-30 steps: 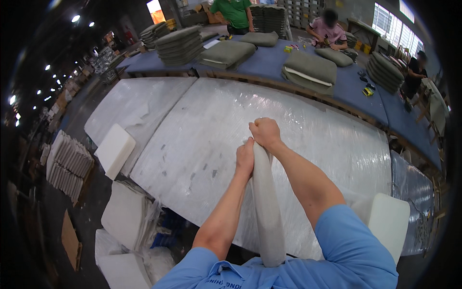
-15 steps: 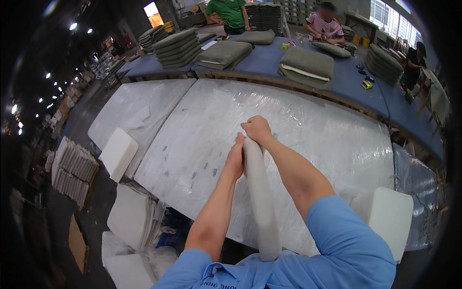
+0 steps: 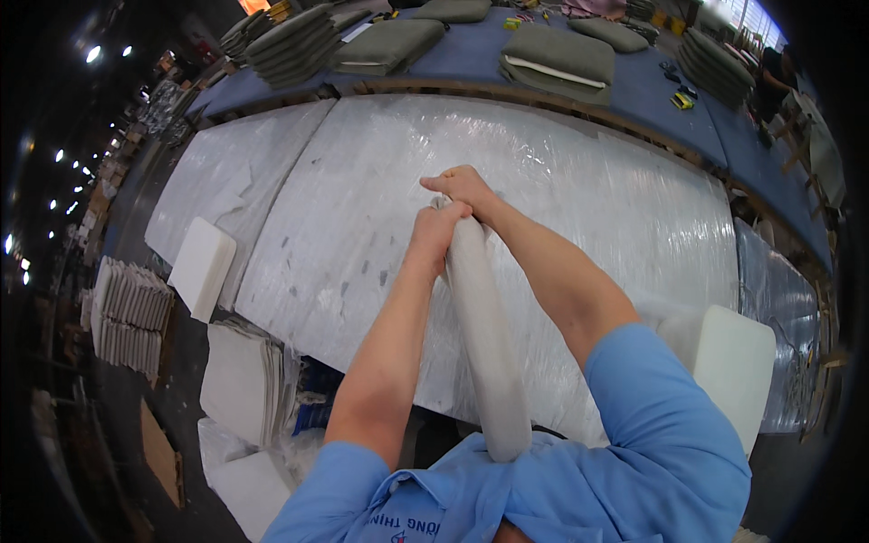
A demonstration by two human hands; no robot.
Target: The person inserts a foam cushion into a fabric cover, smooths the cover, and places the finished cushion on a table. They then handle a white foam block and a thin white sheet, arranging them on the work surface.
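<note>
A light grey fabric-covered cushion (image 3: pixel 484 335) stands on its narrow edge. Its near end rests against my blue shirt and its far end points away over the table. At that far end my left hand (image 3: pixel 438 233) is closed round the corner, thumb on top. Just beyond it, my right hand (image 3: pixel 467 192) is closed on the same end, with one digit sticking out to the left. What its other fingers pinch is partly hidden. Under the cushion lies a table covered in clear plastic film (image 3: pixel 362 208).
White foam pads stand at the table's left edge (image 3: pixel 204 267) and by my right elbow (image 3: pixel 735 371). Stacked white covers (image 3: pixel 240 371) sit low left. Behind, a blue table (image 3: pixel 471 63) holds green cushions (image 3: pixel 559 59). A person (image 3: pixel 774 81) is at the far right.
My left hand has gone from lying flat along the cushion's side to gripping its far corner. My right hand now has a digit extended. The view has tipped downward.
</note>
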